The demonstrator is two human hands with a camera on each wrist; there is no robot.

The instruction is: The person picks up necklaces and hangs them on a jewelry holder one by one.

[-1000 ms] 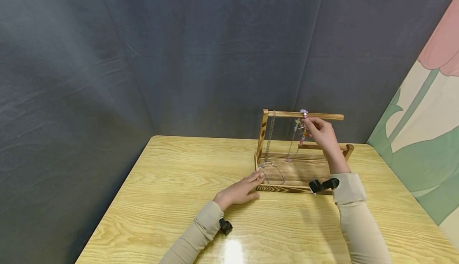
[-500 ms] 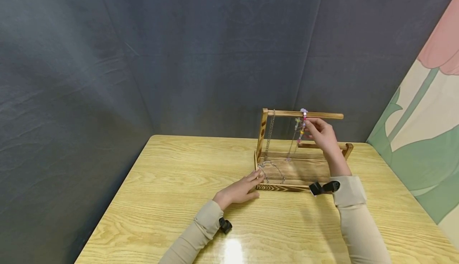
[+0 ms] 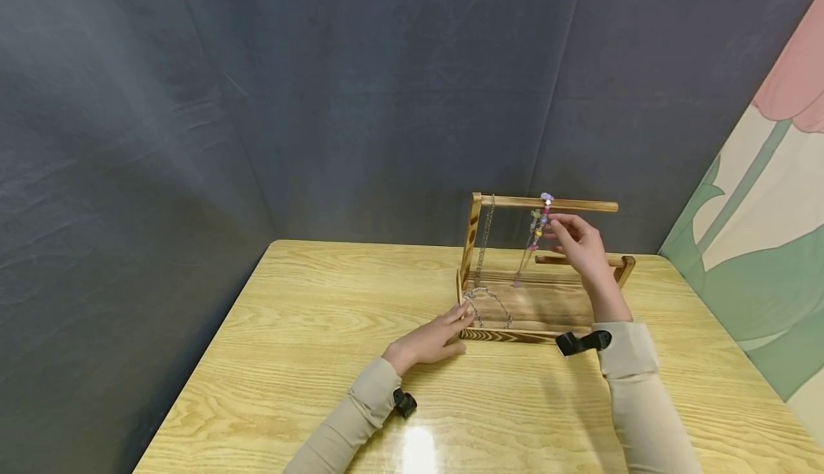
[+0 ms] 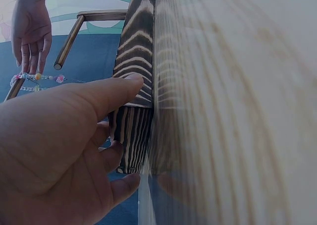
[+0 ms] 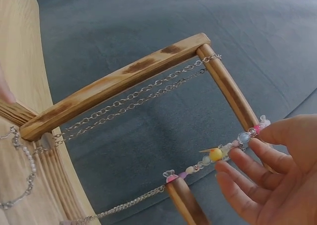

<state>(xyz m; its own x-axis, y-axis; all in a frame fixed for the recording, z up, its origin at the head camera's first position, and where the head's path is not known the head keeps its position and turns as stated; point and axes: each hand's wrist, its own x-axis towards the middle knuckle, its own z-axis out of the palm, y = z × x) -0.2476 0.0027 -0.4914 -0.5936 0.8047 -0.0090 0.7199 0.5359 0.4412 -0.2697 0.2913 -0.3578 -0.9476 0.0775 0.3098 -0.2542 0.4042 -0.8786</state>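
wood-grain table [image 3: 322, 302], dark curtain [image 3: 386, 102] behind; left hand [image 3: 428, 342] grips stand [image 3: 508, 336], right hand [image 3: 581, 243] pinches beads [image 5: 216, 154]

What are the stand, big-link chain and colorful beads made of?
The stand looks like smooth wood: its grain shows, with dark, scorched-looking patches. The big-link chain seems to be metal, with a silvery finish and little interlocked loops. The beads look shiny and some see-through, so probably plastic, though glass is possible.

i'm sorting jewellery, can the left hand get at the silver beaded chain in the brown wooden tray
Probably yes: the left hand touches the near left corner of the tray, beside the chain, and nothing visible blocks it.
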